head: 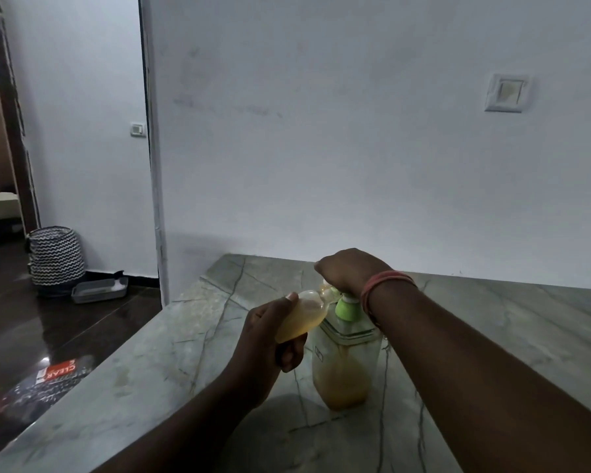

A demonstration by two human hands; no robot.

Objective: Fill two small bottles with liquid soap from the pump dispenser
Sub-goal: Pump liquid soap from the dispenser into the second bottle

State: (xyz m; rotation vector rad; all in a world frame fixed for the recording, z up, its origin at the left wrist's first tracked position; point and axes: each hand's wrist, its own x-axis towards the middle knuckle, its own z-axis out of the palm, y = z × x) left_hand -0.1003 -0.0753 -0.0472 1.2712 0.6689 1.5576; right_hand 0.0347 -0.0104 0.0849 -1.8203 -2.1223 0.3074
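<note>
I have the small bottle (299, 317) in my left hand (267, 339), fingers and thumb curled round its body, lifted off the surface (151, 339) just left of the pump dispenser (345, 363). It is tilted well over: its long axis runs from lower left up to the right, and its mouth seems to meet the spout under my right hand (347, 269), though that joint is partly hidden. Amber soap already fills much of it, so I judge this fill to be well along.

My right hand sits on top of the pump head, knuckles up, pressing down; I cannot tell how far its fingers curl round the head. A red band (382, 286) circles that wrist.

To do this well I would keep the mouth tight under the spout, press in slow full strokes, and ease the bottle more upright as the level climbs, since at this tilt soap could spill from the neck.

The dispenser stands upright on the grey veined surface, its green collar (347, 307) showing and soap filling roughly its lower half. I see no second bottle. Beyond the surface's left edge, a patterned basket (56, 256) and a grey tray (99, 289) rest on the dark floor.
</note>
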